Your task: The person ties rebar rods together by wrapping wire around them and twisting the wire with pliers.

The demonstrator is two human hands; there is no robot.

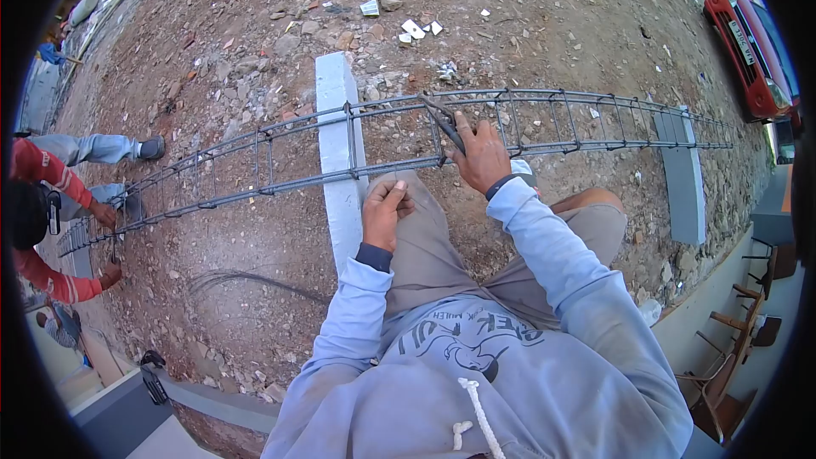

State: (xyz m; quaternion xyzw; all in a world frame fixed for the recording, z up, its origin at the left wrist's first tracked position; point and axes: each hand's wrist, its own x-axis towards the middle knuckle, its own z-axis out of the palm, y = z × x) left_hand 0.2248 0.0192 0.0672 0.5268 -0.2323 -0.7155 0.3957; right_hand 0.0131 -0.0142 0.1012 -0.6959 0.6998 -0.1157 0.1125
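Observation:
A long rebar cage (399,165) of thin bars with square stirrups crosses in front of me, over my knees. My right hand (483,155) is wrapped round the dark handles of pincers (445,127), whose jaws are at the far upper bar beside a stirrup. My left hand (384,212) is closed, thumb against fingers, just on the near side of the cage; whatever it pinches, if anything, is too small to make out. Below the cage lies a pale beam (340,153), left of the pincers.
A second pale beam (682,187) supports the cage at right. At the far left a co-worker in a red sleeve (59,178) handles the cage's other end. Loose wires (255,279) lie on the rubble ground. A red car (748,55) and stacked chairs (731,365) stand at right.

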